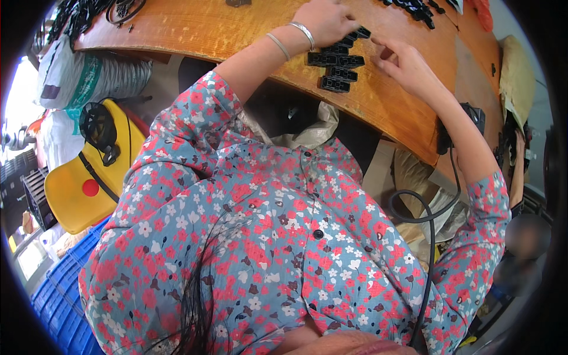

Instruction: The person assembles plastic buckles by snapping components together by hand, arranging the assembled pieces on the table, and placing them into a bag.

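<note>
Several small black plastic parts, blocky and socketed like connector housings, lie in a staggered row on the wooden table (254, 35). The nearest part (335, 84) sits close to the table's edge. At the row's far end, my left hand (322, 22) has its fingers bent together on a black plastic part (362, 32); the fingertips partly hide it. My right hand (403, 66) hovers just right of the row. Its index finger and thumb are apart, with nothing visible between them.
More black parts (414, 12) are heaped at the far right of the table. A black cable (432, 236) loops beside my right arm. At left stand a yellow chair (77, 195), white sacks (112, 77) and a blue crate (65, 296). A blurred person (523, 254) is at far right.
</note>
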Demonstrator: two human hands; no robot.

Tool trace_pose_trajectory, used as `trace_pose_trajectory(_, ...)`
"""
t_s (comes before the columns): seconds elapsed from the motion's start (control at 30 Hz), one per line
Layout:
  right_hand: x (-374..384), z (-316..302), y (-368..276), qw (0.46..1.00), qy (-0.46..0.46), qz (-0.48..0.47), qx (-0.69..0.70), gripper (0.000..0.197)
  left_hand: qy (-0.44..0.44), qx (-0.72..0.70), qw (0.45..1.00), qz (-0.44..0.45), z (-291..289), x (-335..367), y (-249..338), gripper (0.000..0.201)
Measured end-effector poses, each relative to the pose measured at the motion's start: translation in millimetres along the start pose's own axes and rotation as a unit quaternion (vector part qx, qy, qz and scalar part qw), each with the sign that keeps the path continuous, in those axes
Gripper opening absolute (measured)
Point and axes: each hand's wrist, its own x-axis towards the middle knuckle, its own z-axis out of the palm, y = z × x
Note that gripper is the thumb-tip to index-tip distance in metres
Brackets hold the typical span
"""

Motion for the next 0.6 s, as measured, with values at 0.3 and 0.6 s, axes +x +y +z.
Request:
trace_pose_trajectory(0.3, -95, -74, -23, 0.992, 0.057, 0.092, 0.07, 0.047, -0.044, 0.019, 0.998, 0.041, -13, -49, 40, 0.068)
trace_pose_trajectory(0.6, -358, 12, -43, 0.692, 0.621, 0.302, 0.211, 0.034, -0.068, 0.01, 0.995, 0.077, -24, -77, 42, 0.056)
